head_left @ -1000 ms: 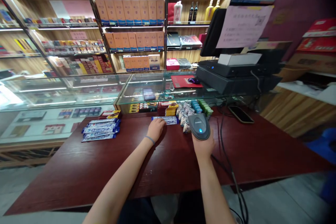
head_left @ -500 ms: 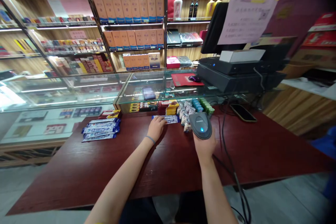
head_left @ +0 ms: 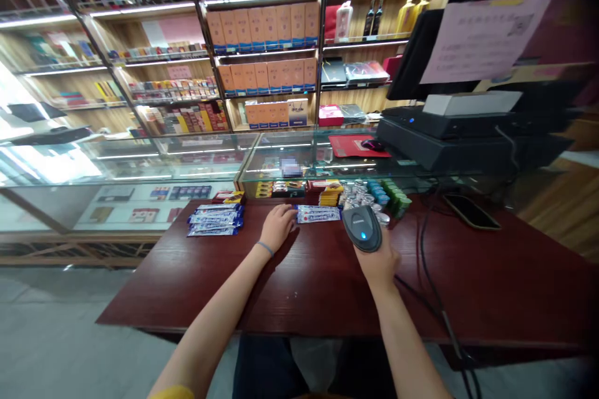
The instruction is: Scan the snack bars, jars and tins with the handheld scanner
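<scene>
My left hand (head_left: 279,224), with a grey band at the wrist, is low over the counter. Its bent fingers and thumb close at the left end of a flat blue-and-white packet (head_left: 319,214); the grip itself is partly hidden. My right hand (head_left: 380,260) is wrapped round a dark barcode scanner (head_left: 362,229) with a blue light on top. The scanner's head is just right of the packet, in front of small cans (head_left: 355,192). Off to the left lies a pile of similar blue-and-white packets (head_left: 215,220).
Yellow packs (head_left: 330,194), blue cans (head_left: 377,193) and green cans (head_left: 395,198) line the back of the brown counter (head_left: 318,287). A glass display case (head_left: 262,159) stands behind. Rightward are a phone (head_left: 472,211), the scanner's cables (head_left: 430,280) and a monitor (head_left: 414,56).
The view has turned left, so the scene sits further right. My left hand has shifted left along the packet to its end. The scanner stays in my right hand.
</scene>
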Demonstrator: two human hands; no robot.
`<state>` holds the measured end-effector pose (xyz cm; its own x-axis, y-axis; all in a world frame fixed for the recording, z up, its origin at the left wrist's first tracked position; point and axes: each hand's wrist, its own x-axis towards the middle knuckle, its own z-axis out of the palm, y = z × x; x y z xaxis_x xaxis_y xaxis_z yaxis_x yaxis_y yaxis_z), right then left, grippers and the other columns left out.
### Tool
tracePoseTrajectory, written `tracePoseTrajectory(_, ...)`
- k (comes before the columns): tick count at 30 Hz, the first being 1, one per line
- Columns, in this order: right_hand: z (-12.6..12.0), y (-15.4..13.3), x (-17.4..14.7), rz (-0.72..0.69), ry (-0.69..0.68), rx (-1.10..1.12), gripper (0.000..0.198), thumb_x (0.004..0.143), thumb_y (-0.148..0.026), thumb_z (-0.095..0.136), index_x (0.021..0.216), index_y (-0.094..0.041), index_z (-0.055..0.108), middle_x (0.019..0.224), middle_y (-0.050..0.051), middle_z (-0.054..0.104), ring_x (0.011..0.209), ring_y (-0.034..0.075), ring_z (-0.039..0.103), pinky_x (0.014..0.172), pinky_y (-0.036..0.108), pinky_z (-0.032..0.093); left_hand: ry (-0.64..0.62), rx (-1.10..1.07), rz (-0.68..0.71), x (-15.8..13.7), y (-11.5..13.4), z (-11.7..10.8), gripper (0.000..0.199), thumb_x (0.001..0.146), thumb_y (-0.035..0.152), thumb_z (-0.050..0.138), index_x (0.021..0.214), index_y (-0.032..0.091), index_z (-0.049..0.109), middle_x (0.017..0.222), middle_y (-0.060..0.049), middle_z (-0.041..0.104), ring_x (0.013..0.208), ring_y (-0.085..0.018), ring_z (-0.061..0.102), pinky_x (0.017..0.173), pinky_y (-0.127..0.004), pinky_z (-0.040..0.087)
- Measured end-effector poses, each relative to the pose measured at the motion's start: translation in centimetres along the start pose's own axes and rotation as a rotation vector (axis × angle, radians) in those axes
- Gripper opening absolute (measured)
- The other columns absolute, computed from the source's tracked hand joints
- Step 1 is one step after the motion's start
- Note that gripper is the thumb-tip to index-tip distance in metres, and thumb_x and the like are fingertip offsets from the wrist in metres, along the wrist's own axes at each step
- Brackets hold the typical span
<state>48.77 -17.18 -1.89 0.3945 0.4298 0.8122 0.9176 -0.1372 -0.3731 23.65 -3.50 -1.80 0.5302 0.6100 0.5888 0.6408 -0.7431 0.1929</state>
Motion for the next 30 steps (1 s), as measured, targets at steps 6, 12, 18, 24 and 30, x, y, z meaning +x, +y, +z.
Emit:
tracePoseTrajectory(6, 0.1, -2.0, -0.6, -0.164, -0.081, 0.059, 0.039, 0.077, -0.041, 0.064, 0.106, -0.015, 0.064, 0.066, 0.006, 0.069, 0.056, 0.021, 0.064, 0.054, 0.027, 0.043, 0.034, 0.114, -0.162, -5.0, -5.2, -6.1, 0.033, 0.089, 0.013, 0.050, 0.118, 0.022, 0.062, 0.126, -0.010, 0.059, 0.120, -0.024, 0.052, 0.104, -0.044, 0.044)
tracePoseTrajectory(12, 0.5, -4.0, -1.2, -0.294, -0.130, 0.121, 0.031, 0.078, -0.033, 0.059, 0.103, -0.015, 0.066, 0.068, 0.005, 0.070, 0.058, 0.020, 0.065, 0.056, 0.026, 0.043, 0.038, 0.277, -0.319, -9.7, -9.6, -10.5, 0.035, 0.090, 0.016, 0.049, 0.123, 0.024, 0.060, 0.127, -0.010, 0.057, 0.119, -0.025, 0.052, 0.104, -0.042, 0.043)
tracePoseTrajectory(18, 0.7, -5.6, -2.4, -0.484, -0.197, 0.259, 0.032, 0.080, -0.022, 0.058, 0.110, -0.015, 0.063, 0.086, 0.007, 0.075, 0.071, 0.018, 0.070, 0.067, 0.023, 0.049, 0.036, 0.439, -0.460, -12.6, -12.5, -11.5, 0.050, 0.086, 0.013, 0.050, 0.136, 0.022, 0.052, 0.140, -0.015, 0.049, 0.130, -0.030, 0.046, 0.108, -0.048, 0.038)
tracePoseTrajectory(24, 0.6, -6.1, -2.7, -0.592, -0.239, 0.330, 0.032, 0.080, -0.022, 0.054, 0.110, -0.014, 0.062, 0.091, 0.008, 0.075, 0.073, 0.019, 0.071, 0.067, 0.025, 0.050, -0.028, 0.453, -0.561, -12.8, -12.8, -10.5, 0.054, 0.089, 0.012, 0.042, 0.141, 0.026, 0.048, 0.149, -0.015, 0.042, 0.140, -0.035, 0.034, 0.111, -0.064, 0.025)
tracePoseTrajectory(30, 0.6, -6.1, -2.7, -0.580, -0.241, 0.327, 0.032, 0.081, -0.024, 0.052, 0.111, -0.014, 0.062, 0.091, 0.008, 0.075, 0.073, 0.019, 0.071, 0.067, 0.026, 0.050, -0.017, 0.422, -0.552, -12.5, -12.1, -11.3, 0.043, 0.092, 0.015, 0.042, 0.128, 0.029, 0.060, 0.124, -0.012, 0.060, 0.128, -0.030, 0.047, 0.111, -0.061, 0.026)
